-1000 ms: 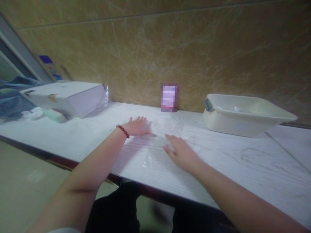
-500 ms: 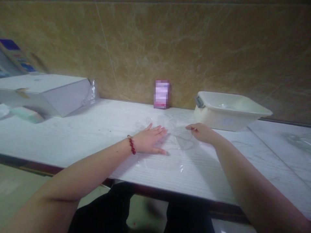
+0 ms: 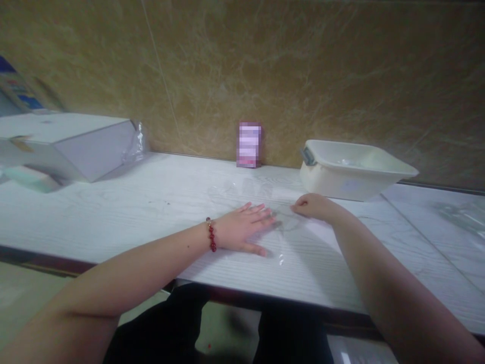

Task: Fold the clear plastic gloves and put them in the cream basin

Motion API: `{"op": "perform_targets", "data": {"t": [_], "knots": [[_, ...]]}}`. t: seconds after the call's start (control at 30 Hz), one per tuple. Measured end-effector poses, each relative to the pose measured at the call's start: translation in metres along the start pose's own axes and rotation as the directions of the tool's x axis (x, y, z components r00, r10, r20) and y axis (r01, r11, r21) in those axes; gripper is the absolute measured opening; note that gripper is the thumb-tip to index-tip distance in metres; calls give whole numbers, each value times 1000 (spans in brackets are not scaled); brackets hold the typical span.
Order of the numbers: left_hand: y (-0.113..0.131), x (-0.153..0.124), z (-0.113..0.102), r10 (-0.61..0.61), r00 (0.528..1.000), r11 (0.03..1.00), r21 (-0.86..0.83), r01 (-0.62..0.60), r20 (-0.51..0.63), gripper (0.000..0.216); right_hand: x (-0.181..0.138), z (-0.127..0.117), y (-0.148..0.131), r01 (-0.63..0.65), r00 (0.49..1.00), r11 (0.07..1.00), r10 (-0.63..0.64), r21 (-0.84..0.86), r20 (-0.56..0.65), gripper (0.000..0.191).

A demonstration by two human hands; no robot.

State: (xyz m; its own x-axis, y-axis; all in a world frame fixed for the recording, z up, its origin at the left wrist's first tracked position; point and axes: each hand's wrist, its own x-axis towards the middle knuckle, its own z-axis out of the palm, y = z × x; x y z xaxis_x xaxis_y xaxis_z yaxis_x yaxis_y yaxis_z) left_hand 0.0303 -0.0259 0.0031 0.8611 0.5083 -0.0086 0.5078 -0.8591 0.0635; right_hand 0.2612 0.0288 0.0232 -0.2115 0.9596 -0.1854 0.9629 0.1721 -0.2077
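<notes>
Clear plastic film (image 3: 288, 225) lies flat near the middle of the worktop (image 3: 151, 212), closer to its front edge. The left hand (image 3: 240, 232) rests on it with an open grip, fingers spread and palm down. I think it should press evenly, so that the film does not slide. The right hand (image 3: 312, 206), at the film's right side, has its fingers curled in; whether this grip pinches the film I cannot tell. The film's edges are almost invisible, and the picture is blurred.
</notes>
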Motion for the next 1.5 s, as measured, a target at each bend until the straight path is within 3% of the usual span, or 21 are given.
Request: {"op": "perform_targets", "data": {"t": [0.43,0.73,1.13,1.5], "knots": [[2,0,7,-20,1000,1000,-1,20,-13,74,-2,-4,-2,-15,996,1000,16,9,-89,23],[4,0,3,-10,1000,1000,15,11,-24,69,-3,-6,-6,-46,999,988,47,148,-4,24],[2,13,-12,-101,992,993,61,105,-69,66,-7,-7,-2,19,1000,994,-16,111,-21,20],[13,13,9,-55,983,990,122,76,-173,61,-9,-8,-9,5,998,997,-1,74,-60,18]]}}
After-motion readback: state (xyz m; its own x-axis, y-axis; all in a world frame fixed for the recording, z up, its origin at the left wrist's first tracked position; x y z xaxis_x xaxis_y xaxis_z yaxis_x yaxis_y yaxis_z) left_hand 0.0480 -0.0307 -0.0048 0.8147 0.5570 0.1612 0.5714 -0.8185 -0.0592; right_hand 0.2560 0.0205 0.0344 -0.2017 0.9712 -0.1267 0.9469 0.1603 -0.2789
